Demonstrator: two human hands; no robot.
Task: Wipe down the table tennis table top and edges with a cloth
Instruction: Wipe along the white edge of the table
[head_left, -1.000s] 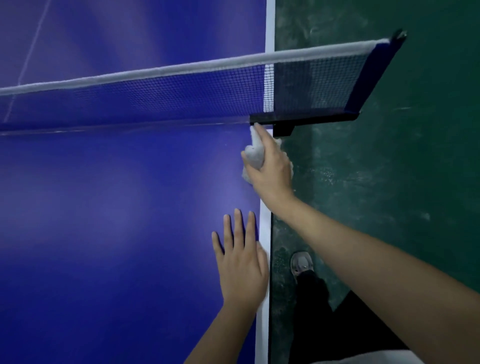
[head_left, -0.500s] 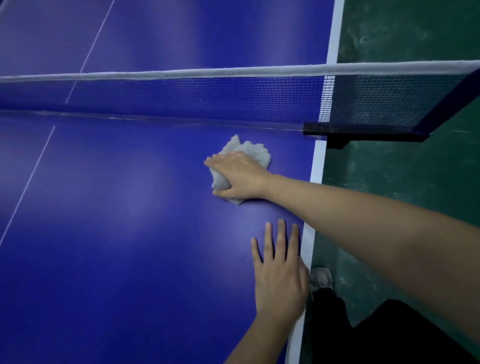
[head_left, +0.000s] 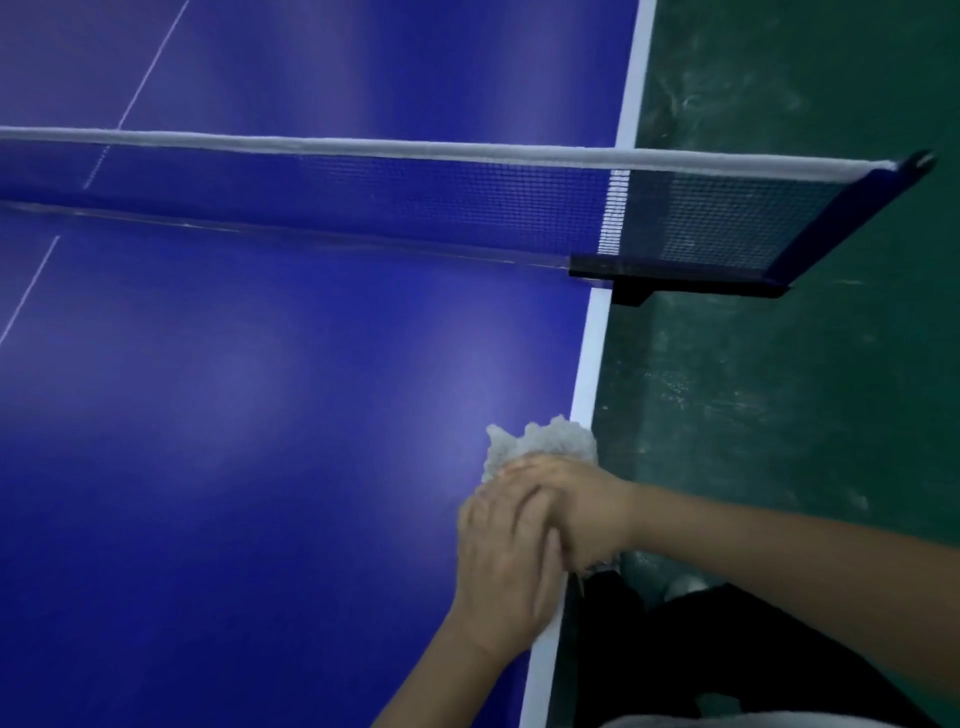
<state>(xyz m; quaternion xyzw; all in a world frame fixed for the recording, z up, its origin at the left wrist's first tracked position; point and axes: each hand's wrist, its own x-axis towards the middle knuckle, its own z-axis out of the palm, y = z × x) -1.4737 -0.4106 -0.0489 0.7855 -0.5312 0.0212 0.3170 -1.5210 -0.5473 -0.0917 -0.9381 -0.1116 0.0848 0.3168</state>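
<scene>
Your right hand (head_left: 569, 501) lies on the white cloth (head_left: 545, 441), its grip closed over the bunched fabric: fingers curl across the top and a scrap pokes out below the wrist. The cloth sits on the blue table (head_left: 234, 415) at the white edge line (head_left: 589, 353), on your side of the net clamp (head_left: 670, 275) and well short of it. Your left hand (head_left: 506, 566) rests flat on the table, farther from the clamp than the cloth, its grip open and holding nothing. Its fingers meet your right hand, and blur hides whether they overlap. The net (head_left: 363, 202) runs leftward from the clamp
</scene>
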